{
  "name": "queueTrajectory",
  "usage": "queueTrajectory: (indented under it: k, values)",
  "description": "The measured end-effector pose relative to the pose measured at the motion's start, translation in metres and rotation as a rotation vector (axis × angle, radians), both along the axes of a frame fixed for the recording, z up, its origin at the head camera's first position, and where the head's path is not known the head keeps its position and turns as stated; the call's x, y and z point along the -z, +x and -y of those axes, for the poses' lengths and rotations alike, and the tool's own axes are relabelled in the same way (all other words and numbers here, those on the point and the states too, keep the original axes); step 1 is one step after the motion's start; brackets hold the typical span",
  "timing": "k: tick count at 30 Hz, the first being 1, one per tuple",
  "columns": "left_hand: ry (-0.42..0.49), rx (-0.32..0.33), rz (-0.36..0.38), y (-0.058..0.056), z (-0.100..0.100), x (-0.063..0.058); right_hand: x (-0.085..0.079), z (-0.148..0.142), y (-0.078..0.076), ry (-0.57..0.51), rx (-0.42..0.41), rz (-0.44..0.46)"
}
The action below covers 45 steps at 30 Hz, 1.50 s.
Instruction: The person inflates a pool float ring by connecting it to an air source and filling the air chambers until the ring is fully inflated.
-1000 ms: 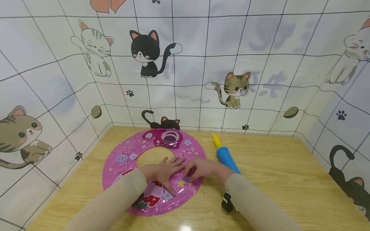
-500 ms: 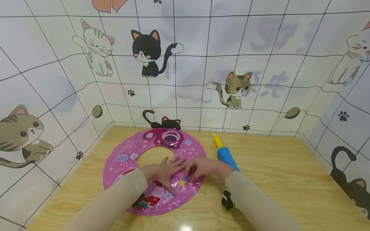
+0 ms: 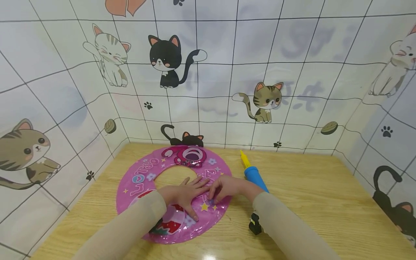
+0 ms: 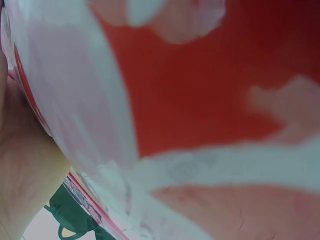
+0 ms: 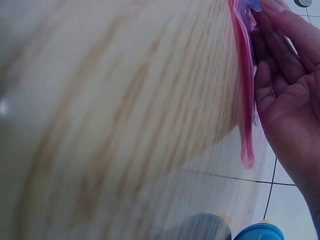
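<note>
A pink swim ring (image 3: pixel 131 189) with cartoon bear and strawberry prints lies flat and limp-looking on the wooden table. My left hand (image 3: pixel 183 196) rests on its right-hand part, fingers spread and straight. Close beside it, my right hand (image 3: pixel 225 188) pinches the small bluish air valve (image 3: pixel 211 202) on the ring between thumb and fingers. The valve shows in the right wrist view as a blue tip (image 5: pixel 255 5) by the fingers, mostly hidden by them. Strawberry print fills most of the left wrist view.
Right of the ring lies a blue hand pump (image 3: pixel 256 178) with a yellow nozzle (image 3: pixel 244 159), partly under my right forearm. Its black end (image 3: pixel 255 224) shows below the sleeve. Cat-printed walls (image 3: pixel 211 108) enclose the wooden table (image 3: pixel 308 187) at the back and sides.
</note>
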<state>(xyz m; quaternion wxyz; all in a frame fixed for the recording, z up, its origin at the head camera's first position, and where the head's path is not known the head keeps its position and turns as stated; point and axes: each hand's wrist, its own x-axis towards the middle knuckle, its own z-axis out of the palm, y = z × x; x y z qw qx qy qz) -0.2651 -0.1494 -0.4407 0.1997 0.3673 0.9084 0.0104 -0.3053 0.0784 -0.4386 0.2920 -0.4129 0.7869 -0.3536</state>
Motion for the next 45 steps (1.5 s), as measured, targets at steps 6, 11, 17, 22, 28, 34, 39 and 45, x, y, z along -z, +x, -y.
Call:
queueTrajectory:
  k: [6, 11, 17, 22, 28, 34, 39, 45]
  values:
    - [-0.008, -0.002, -0.003, 0.001, 0.000, 0.000, 0.002, 0.001, 0.000, 0.011, 0.009, 0.005]
    - [-0.011, -0.002, -0.011, 0.001, 0.000, 0.002, 0.005, 0.001, -0.001, -0.040, -0.009, 0.075]
    - [-0.015, 0.004, -0.025, 0.001, 0.000, 0.000, 0.006, 0.002, -0.004, -0.084, -0.024, 0.118]
    - [-0.017, 0.007, -0.024, 0.002, 0.000, -0.001, 0.007, 0.001, -0.004, -0.105, -0.037, 0.116]
    - [-0.032, 0.001, -0.015, 0.002, -0.001, -0.003, 0.010, 0.000, -0.007, -0.119, -0.042, 0.153]
    - [-0.034, 0.007, -0.028, 0.001, -0.001, -0.001, 0.011, -0.001, -0.009, -0.109, -0.053, 0.131]
    - [-0.025, 0.008, -0.028, 0.001, 0.000, -0.001, 0.010, -0.001, -0.008, -0.077, -0.042, 0.097]
    - [-0.020, 0.009, -0.022, 0.002, 0.000, -0.003, 0.008, -0.001, -0.006, -0.044, -0.019, 0.091]
